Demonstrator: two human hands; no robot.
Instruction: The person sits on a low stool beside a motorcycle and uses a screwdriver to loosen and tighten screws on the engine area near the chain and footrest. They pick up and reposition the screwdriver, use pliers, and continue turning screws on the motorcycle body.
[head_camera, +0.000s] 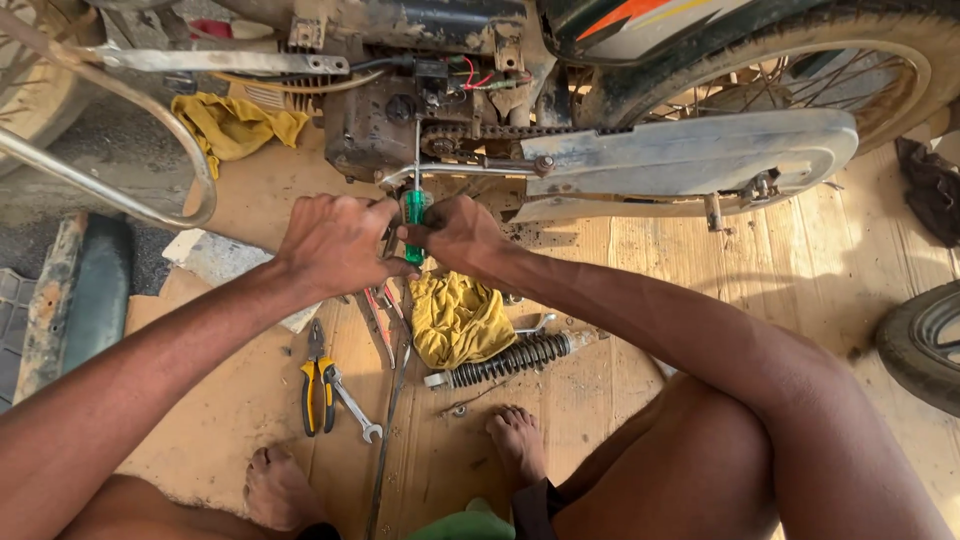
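Note:
A green-handled screwdriver (415, 208) points up at the chain sprocket (442, 143) of a motorcycle engine (385, 120). My right hand (455, 232) is shut on its handle. My left hand (335, 243) grips close beside it on the left, fingers curled at the handle and at a thin metal tool; its hold is partly hidden. A silver chain cover (690, 155) runs right from the sprocket toward the rear wheel (880, 70).
On the wooden floor (700, 270) lie a yellow rag (455, 318), a black coil shock absorber (510, 358), yellow-handled pliers (317, 385), a spanner (358, 410) and a long rod. Another yellow rag (235, 125) lies by the engine. My bare feet (515, 440) rest below. A tyre (925, 345) stands right.

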